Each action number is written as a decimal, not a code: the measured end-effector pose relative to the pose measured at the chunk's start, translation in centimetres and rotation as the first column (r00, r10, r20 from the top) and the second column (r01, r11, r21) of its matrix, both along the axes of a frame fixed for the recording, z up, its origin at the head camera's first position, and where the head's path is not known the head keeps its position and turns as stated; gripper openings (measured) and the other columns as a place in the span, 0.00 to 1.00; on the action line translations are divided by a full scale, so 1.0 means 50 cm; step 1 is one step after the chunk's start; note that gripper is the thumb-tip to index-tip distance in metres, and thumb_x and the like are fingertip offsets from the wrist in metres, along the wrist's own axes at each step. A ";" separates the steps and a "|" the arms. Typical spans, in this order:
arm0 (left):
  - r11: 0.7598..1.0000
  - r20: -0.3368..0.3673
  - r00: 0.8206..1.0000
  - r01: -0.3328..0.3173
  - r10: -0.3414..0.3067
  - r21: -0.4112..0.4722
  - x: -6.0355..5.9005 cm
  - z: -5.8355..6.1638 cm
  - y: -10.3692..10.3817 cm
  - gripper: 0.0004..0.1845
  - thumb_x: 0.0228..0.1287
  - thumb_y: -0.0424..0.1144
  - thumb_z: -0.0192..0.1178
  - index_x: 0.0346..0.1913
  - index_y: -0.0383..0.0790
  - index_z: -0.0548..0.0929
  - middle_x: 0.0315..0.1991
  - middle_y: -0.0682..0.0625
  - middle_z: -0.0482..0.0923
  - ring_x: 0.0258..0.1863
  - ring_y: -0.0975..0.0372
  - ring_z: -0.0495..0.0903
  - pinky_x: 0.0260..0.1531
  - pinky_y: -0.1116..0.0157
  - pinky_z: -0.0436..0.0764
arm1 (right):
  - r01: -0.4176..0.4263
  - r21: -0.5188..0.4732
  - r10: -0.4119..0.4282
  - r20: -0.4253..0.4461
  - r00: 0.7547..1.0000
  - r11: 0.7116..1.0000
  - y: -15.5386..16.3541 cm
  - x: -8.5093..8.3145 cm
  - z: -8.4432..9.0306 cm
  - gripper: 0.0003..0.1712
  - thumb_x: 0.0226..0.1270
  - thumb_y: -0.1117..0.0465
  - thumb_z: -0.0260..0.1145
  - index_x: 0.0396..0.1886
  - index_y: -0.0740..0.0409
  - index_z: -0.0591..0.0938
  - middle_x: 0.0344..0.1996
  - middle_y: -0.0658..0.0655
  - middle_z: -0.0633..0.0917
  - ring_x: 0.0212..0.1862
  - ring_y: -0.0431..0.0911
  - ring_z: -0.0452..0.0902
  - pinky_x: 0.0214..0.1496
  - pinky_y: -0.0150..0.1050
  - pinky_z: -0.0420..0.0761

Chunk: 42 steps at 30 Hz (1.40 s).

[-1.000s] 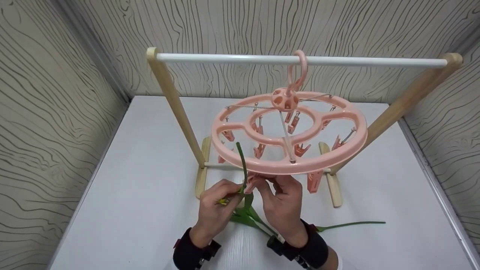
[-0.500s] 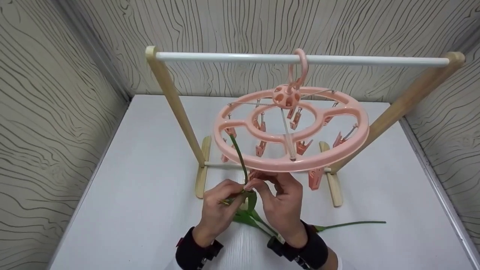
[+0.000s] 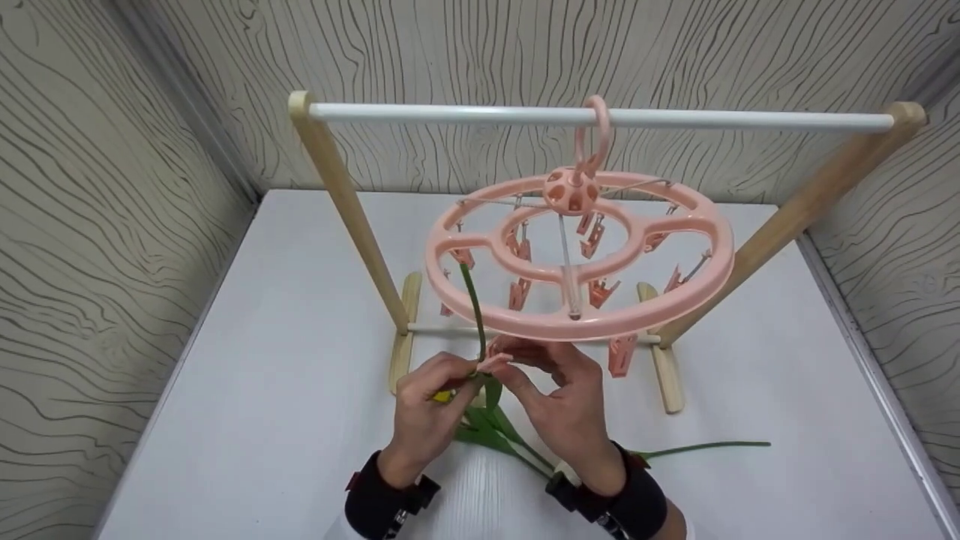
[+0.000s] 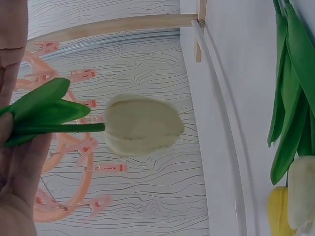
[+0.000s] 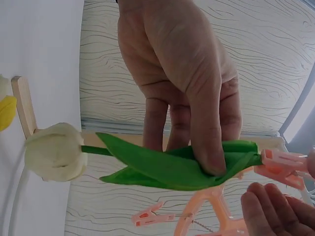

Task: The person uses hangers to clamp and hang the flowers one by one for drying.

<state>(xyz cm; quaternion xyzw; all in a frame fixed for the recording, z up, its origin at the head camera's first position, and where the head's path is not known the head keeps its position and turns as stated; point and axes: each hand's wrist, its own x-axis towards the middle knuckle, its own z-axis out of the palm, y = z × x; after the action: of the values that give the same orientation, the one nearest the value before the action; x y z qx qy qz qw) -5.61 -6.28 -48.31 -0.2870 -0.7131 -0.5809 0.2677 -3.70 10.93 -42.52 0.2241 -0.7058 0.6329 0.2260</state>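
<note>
My left hand (image 3: 431,405) pinches a white artificial tulip (image 4: 145,125) by its stem and green leaves, bloom hanging down and bare stem end pointing up. My right hand (image 3: 566,405) pinches a pink clothespin (image 3: 495,361) that hangs from the front of a round pink drying hanger (image 3: 600,330). The clothespin's tip lies right at the stem, just past the leaves, as the right wrist view shows. In the head view the hands hide the bloom.
The hanger hooks over the white bar (image 3: 450,112) of a wooden stand, with several other clothespins around it. On the white table lie more tulips, a yellow one (image 4: 278,209) and a white one (image 4: 301,191) among them. Another green stem (image 3: 712,447) lies to the right.
The clothespin has turned from pointing downward to lying tilted across the stem. Both hands have shifted slightly, and the stem's top has moved left and a little back.
</note>
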 end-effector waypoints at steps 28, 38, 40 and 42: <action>0.992 0.121 0.988 -0.108 0.100 0.066 -0.044 -0.013 -0.058 0.11 0.58 0.21 0.73 0.42 0.35 0.89 0.38 0.42 0.88 0.41 0.70 0.88 0.36 0.71 0.91 | -0.075 0.613 -0.119 0.269 0.956 0.787 0.262 0.059 -0.181 0.10 0.65 0.54 0.77 0.45 0.40 0.89 0.39 0.42 0.90 0.43 0.38 0.86 0.44 0.34 0.88; 0.989 0.167 0.977 -0.143 0.135 0.038 -0.060 -0.010 -0.057 0.11 0.61 0.25 0.73 0.46 0.32 0.88 0.42 0.40 0.88 0.41 0.61 0.89 0.38 0.70 0.92 | -0.147 0.803 -0.237 0.338 0.911 0.578 0.353 0.077 -0.230 0.14 0.62 0.51 0.79 0.46 0.44 0.90 0.41 0.40 0.86 0.46 0.40 0.82 0.46 0.33 0.86; 0.989 0.177 0.975 -0.145 0.136 0.039 -0.062 -0.007 -0.057 0.10 0.62 0.25 0.73 0.47 0.32 0.88 0.42 0.40 0.88 0.41 0.59 0.89 0.38 0.70 0.92 | -0.145 0.825 -0.249 0.325 0.912 0.546 0.365 0.080 -0.239 0.15 0.60 0.53 0.80 0.47 0.44 0.91 0.42 0.39 0.86 0.46 0.38 0.81 0.47 0.33 0.86; 0.988 0.186 0.973 -0.149 0.139 0.040 -0.064 -0.005 -0.057 0.10 0.63 0.25 0.72 0.47 0.31 0.87 0.43 0.40 0.88 0.42 0.61 0.89 0.39 0.70 0.92 | -0.124 0.854 -0.254 0.285 0.924 0.505 0.377 0.081 -0.246 0.17 0.56 0.54 0.82 0.46 0.45 0.91 0.41 0.38 0.86 0.45 0.37 0.79 0.47 0.34 0.86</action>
<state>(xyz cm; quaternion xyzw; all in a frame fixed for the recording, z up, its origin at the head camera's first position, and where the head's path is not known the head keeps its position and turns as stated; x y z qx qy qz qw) -8.80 -9.14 -48.54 -0.1726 -0.7378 -0.6027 0.2502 0.35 29.75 -54.83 0.1539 -0.9629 0.2196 -0.0302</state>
